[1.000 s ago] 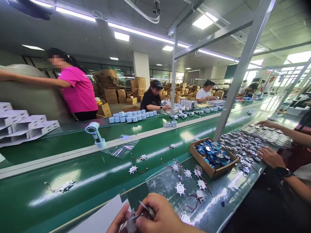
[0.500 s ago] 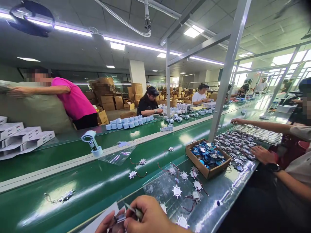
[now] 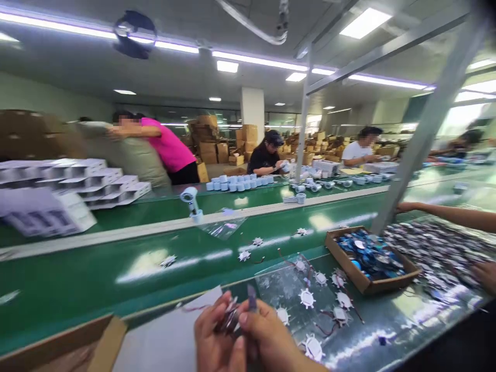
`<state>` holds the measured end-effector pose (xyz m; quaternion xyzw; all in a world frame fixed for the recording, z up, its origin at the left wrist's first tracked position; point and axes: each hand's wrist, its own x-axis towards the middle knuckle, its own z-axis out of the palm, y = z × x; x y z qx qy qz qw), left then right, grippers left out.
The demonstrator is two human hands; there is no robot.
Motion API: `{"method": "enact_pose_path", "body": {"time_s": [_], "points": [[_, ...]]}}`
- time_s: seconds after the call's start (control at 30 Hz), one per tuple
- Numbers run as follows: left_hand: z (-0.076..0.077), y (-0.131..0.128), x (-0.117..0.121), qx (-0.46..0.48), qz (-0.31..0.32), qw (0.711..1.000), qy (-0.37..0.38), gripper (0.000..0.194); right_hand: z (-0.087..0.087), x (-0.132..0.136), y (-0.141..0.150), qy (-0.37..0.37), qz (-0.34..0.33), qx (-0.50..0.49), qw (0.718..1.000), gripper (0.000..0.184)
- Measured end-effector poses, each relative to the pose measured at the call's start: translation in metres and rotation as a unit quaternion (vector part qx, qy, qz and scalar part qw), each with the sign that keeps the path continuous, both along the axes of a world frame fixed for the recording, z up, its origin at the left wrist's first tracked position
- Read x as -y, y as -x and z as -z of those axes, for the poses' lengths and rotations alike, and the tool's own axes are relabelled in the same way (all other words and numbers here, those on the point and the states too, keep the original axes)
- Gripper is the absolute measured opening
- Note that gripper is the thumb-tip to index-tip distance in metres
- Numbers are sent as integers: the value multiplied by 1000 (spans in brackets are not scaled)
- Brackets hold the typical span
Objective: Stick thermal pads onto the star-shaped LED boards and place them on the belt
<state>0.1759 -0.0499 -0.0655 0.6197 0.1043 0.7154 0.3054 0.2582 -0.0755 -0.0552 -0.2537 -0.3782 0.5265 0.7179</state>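
Note:
My left hand (image 3: 212,338) and my right hand (image 3: 267,336) meet at the bottom edge, both pinched around a small dark part with thin wires (image 3: 231,319). A slim tool tip (image 3: 251,298) sticks up from my right fingers. Just right of my hands, several white spiky round parts with red wires (image 3: 307,298) lie on a clear plastic sheet (image 3: 287,281). White paper (image 3: 170,336) lies under my left hand.
An open cardboard box of blue discs (image 3: 370,258) sits to the right, by a slanted metal post (image 3: 422,134). Another person's hands (image 3: 484,274) rest on a spread of small parts. A green conveyor (image 3: 116,279) carries loose parts. A cardboard box corner (image 3: 77,341) is at lower left.
The view has swung left and blurred. My hands now appear nearer the centre, raised slightly, still pinching the small part. The cardboard box corner has come into view at lower left.

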Motion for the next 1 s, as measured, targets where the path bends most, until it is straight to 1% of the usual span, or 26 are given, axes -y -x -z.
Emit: {"method": "enact_pose_path", "body": {"time_s": [0.03, 0.07, 0.1, 0.13, 0.2, 0.23, 0.3, 0.37, 0.43, 0.5, 0.57, 0.6, 0.67, 0.73, 0.83, 0.9, 0.93, 1.0], "points": [[-2, 1, 5, -37, -11, 998, -55, 33, -2, 7, 0, -2, -4, -14, 1000, 62], [-5, 3, 9, -92, -37, 987, -130, 42, -4, 13, -1, 8, 9, -57, 998, 60], [-7, 6, 12, -160, -55, 967, -191, 46, -7, 19, -3, 23, 33, -90, 995, 59], [-9, 9, 14, -201, -56, 957, -203, 51, -10, 23, -4, 41, 40, -100, 993, 61], [-11, 16, 16, -217, -3, 960, -175, 54, -13, 28, -7, 57, 37, -106, 992, 61], [-11, 19, 15, -210, 28, 967, -144, 54, -14, 30, -7, 59, 34, -100, 993, 59], [-11, 23, 13, -168, 87, 978, -89, 47, -13, 32, -7, 57, 36, -72, 995, 55], [-10, 29, 11, -121, 134, 983, -31, 41, -9, 33, -7, 47, 48, -29, 997, 51], [-11, 36, 8, -126, 175, 976, 24, 41, -4, 34, -7, 39, 61, 12, 997, 45], [-13, 46, 7, -160, 233, 957, 64, 45, -1, 34, -10, 30, 65, 65, 995, 39], [-13, 55, 6, -185, 286, 936, 88, 49, 2, 35, -14, 12, 66, 144, 987, 33], [-13, 59, 6, -192, 296, 931, 94, 49, 2, 36, -16, 2, 67, 187, 980, 31], [-12, 64, 5, -199, 283, 934, 94, 47, 1, 38, -20, -13, 71, 260, 963, 29], [-11, 66, 4, -195, 258, 942, 91, 42, -2, 38, -23, -17, 75, 301, 950, 30], [-11, 63, 2, -166, 240, 952, 95, 37, -6, 38, -23, -35, 87, 342, 935, 31], [-11, 59, 1, -137, 224, 959, 105, 34, -9, 37, -23, -66, 121, 374, 917, 27], [-11, 57, 1, -122, 219, 962, 110, 33, -11, 37, -22, -88, 149, 394, 903, 24], [-11, 52, 2, -95, 220, 963, 119, 31, -14, 37, -21, -137, 213, 438, 863, 15]]}}
